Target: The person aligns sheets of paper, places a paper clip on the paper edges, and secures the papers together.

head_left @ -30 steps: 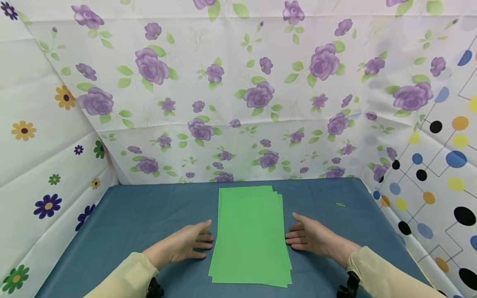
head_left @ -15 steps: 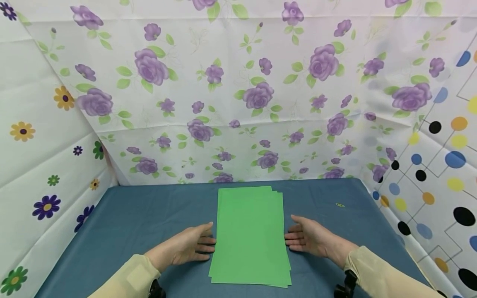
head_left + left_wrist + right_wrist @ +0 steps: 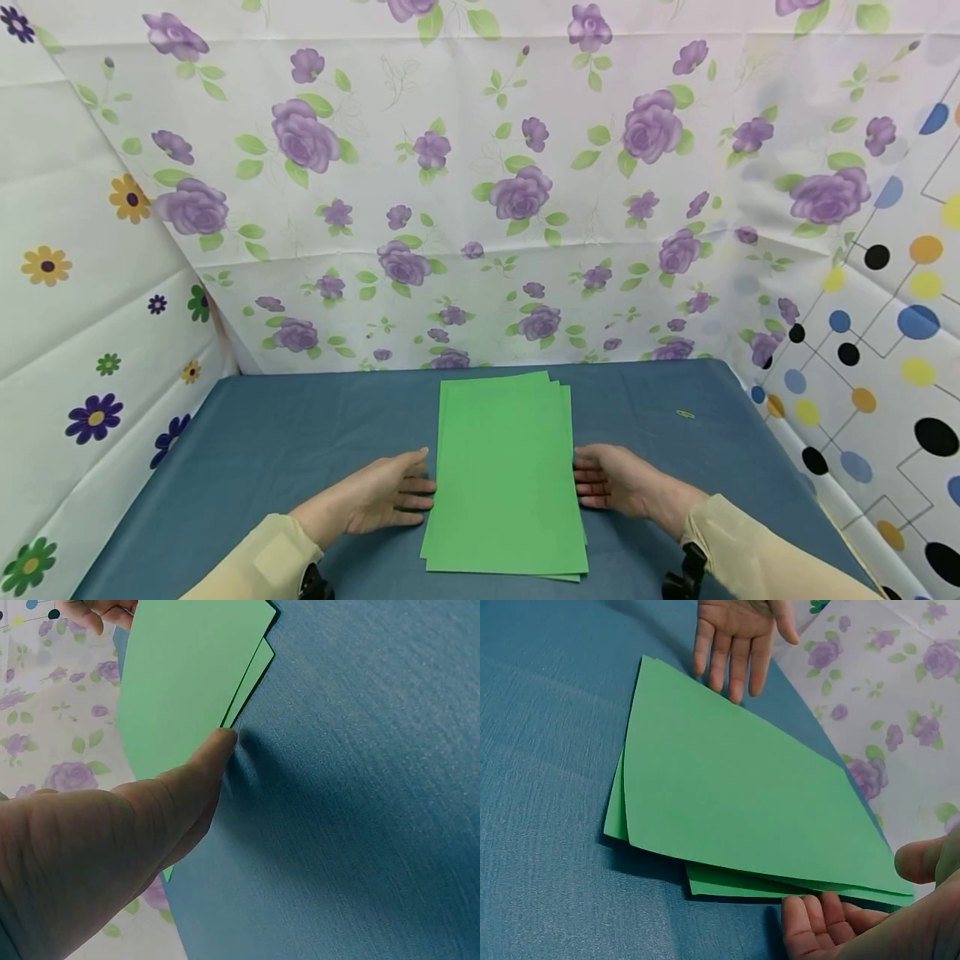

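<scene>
Several sheets of green paper [image 3: 506, 475] lie in a loose stack on the blue cloth, their corners fanned out unevenly. At the stack's left edge is my left hand [image 3: 375, 496], fingers straight and spread, with the fingertips right at the sheets. On the opposite side, my right hand [image 3: 630, 482] has its fingertips at the right edge. From the right wrist, the right hand's fingers [image 3: 802, 930] look lightly bent beside the lower sheets, while its thumb stands apart from them. A gap shows there between the top sheet [image 3: 727, 780] and those under it.
A small yellow loop, like a paper clip [image 3: 686, 414], lies at the back right of the blue cloth [image 3: 300, 425]. A rose-patterned cloth [image 3: 480, 208] hangs behind, with patterned cloths on both sides. Dark straps sit at both cuffs.
My left hand has moved slightly right, up to the paper's edge. My right hand has shifted a little and its thumb has come down toward the paper. The top sheet has shifted slightly.
</scene>
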`<state>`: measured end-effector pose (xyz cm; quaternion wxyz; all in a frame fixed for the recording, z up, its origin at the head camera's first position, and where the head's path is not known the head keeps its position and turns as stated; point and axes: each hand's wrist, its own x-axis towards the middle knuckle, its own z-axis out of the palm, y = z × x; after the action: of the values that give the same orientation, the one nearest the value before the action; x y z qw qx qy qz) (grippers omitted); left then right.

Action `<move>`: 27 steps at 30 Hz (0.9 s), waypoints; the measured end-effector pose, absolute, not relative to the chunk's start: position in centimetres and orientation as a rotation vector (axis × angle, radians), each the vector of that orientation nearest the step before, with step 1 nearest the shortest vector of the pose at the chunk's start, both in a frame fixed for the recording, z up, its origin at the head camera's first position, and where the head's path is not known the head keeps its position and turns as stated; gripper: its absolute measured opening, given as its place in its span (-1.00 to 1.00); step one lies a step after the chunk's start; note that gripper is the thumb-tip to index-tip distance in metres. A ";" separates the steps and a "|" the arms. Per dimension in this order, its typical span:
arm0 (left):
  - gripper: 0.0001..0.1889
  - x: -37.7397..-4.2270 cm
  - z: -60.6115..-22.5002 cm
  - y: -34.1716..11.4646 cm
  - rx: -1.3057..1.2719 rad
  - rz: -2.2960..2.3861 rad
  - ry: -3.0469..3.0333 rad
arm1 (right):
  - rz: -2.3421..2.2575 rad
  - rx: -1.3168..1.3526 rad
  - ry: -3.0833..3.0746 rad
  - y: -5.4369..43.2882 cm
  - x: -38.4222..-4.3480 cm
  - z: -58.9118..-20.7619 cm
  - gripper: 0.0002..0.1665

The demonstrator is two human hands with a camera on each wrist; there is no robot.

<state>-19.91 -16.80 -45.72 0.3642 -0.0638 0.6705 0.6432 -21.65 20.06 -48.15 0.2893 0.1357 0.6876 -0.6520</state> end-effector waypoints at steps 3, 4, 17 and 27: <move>-0.07 -19.9 -45.8 -16.8 -0.169 1.653 1.726 | -1.701 0.348 1.910 19.5 -21.5 -48.3 -0.55; -0.07 -19.9 -45.8 -16.7 -0.169 1.652 1.727 | -1.686 0.337 1.935 19.3 -21.4 -48.3 -0.57; -0.15 -19.6 -46.5 -16.4 -0.158 1.697 1.727 | -1.778 0.228 1.889 17.8 -21.5 -50.3 -0.40; -0.26 -20.2 -46.6 -15.7 -0.235 1.700 1.725 | -1.916 0.358 1.676 18.0 -21.4 -51.0 -0.29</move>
<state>-20.20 -15.66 -46.57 0.3468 -0.0907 0.6649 0.6553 -21.45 18.02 -51.01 0.2818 0.1335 0.6255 -0.7152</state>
